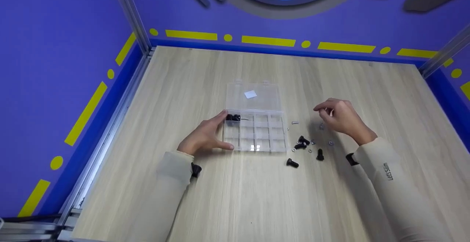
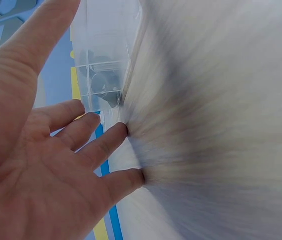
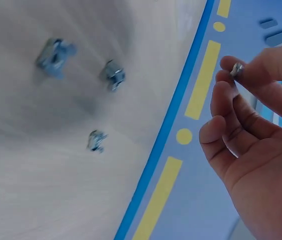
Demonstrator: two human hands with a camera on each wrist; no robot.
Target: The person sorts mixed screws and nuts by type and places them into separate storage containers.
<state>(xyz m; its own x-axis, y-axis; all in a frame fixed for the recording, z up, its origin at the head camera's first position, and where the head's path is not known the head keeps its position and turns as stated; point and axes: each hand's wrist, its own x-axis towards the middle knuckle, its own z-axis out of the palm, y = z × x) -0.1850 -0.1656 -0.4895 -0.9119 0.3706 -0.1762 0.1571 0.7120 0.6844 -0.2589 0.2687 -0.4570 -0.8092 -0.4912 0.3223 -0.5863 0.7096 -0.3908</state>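
A clear plastic compartment box (image 1: 261, 150) lies with its lid (image 1: 271, 97) folded back. Black bolts (image 1: 233, 117) fill its far left compartment, and a thin silver screw (image 1: 245, 119) lies in the one beside it. My left hand (image 1: 205, 133) spans the box's left side, thumb at the front corner and fingers toward the back corner, spread and nearly straight in the left wrist view. Above the table to the right, my right hand (image 1: 339, 116) pinches a small silver metal piece (image 3: 237, 69) between thumb and index finger; its exact kind I cannot tell.
Right of the box lie loose black bolts (image 1: 300, 145), another bolt (image 1: 292, 163) nearer me and one (image 1: 320, 154) farther right. Small nuts (image 1: 331, 143), a silver screw (image 1: 295, 122) and metal clips (image 3: 56, 57) are scattered around them. Blue walls (image 1: 271, 25) enclose the table.
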